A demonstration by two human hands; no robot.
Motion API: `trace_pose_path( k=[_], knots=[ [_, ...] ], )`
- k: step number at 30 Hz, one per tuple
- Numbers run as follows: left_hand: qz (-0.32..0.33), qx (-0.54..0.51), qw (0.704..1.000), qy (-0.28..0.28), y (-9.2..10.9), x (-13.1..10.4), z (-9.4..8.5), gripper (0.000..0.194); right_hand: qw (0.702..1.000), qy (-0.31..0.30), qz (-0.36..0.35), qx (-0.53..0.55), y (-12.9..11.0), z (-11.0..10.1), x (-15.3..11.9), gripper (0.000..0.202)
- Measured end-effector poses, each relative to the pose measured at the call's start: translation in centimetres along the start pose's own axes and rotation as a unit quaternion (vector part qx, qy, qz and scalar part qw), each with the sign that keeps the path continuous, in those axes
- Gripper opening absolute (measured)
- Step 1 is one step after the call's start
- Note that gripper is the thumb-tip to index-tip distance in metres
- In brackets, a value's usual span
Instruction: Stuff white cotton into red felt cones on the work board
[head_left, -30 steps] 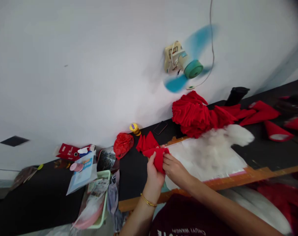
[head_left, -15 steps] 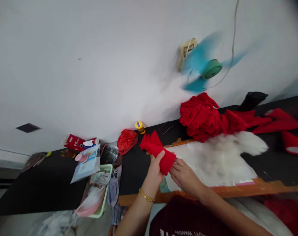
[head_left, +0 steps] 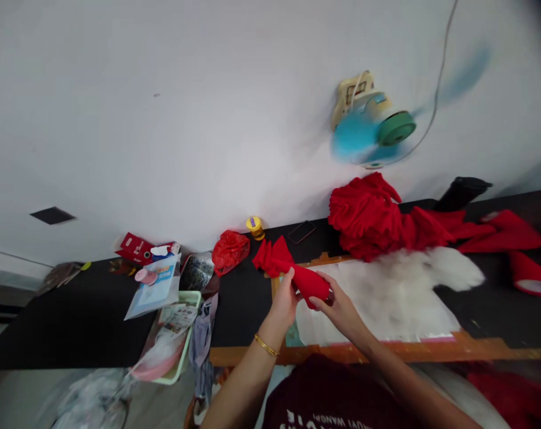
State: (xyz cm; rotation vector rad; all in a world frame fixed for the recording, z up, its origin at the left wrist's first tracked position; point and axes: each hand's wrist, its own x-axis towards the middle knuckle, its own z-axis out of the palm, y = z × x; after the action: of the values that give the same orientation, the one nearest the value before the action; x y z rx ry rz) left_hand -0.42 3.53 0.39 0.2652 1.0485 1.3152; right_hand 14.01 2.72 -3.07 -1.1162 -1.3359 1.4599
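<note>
A red cone-shaped fabric piece (head_left: pixel 310 285) is held in both hands above the near edge of the table. My left hand (head_left: pixel 288 296) is closed round its narrower left part. At its wide end on the right, my right hand (head_left: pixel 338 304) grips the rim between thumb and fingers; some fingertips are hidden at the opening. Just behind my left hand lies more red cloth (head_left: pixel 274 255) on the black table. A fluffy heap of white stuffing (head_left: pixel 400 292) rests on a white sheet (head_left: pixel 315 322) to the right of my hands.
A stack of red fabric pieces (head_left: pixel 364 214) stands behind the stuffing, under a spinning blue fan (head_left: pixel 395 128). Red cones (head_left: pixel 532 274) lie far right. A yellow-lidded jar (head_left: pixel 255 227), phone (head_left: pixel 301 232) and red plastic bag (head_left: pixel 230 251) line the wall; a green basket (head_left: pixel 183 357) is left.
My right hand has shifted from beside the wide end to gripping its rim from above and below. The cone has turned slightly and looks rounder, and the view has shifted a little.
</note>
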Motion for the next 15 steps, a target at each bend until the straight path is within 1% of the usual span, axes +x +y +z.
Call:
trace_pose_path(
  k=[3,5,7,9,12,14,15],
  knots=[
    [0.014,-0.022,1.000,0.004,-0.7,-0.1,0.0,0.037,0.999,0.036,0.012,0.033,0.4,0.4,0.0,0.065],
    [0.030,-0.033,0.999,-0.003,-0.7,-0.2,-0.2,0.037,0.996,0.071,0.007,0.049,0.3,0.2,-0.4,0.064],
    [0.049,-0.042,0.998,-0.022,-0.5,-0.4,-0.4,0.037,0.992,0.103,-0.001,0.075,0.0,0.0,-1.0,0.053],
    [0.072,-0.046,0.995,-0.052,-0.2,-0.7,-0.7,0.037,0.992,0.095,0.000,0.083,-0.3,-0.1,-1.6,0.040],
    [0.093,-0.055,0.989,-0.098,0.1,-1.2,-0.8,0.037,0.997,0.056,-0.002,0.051,-0.6,0.5,-2.2,0.032],
    [0.099,-0.067,0.987,-0.108,0.0,-1.3,-0.5,0.038,0.997,0.070,-0.039,0.016,-0.6,0.9,-2.2,0.025],
    [0.100,-0.071,0.987,-0.099,-0.1,-1.4,-0.3,0.039,0.994,0.084,-0.072,-0.009,-0.5,1.1,-2.2,0.020]
  ],
)
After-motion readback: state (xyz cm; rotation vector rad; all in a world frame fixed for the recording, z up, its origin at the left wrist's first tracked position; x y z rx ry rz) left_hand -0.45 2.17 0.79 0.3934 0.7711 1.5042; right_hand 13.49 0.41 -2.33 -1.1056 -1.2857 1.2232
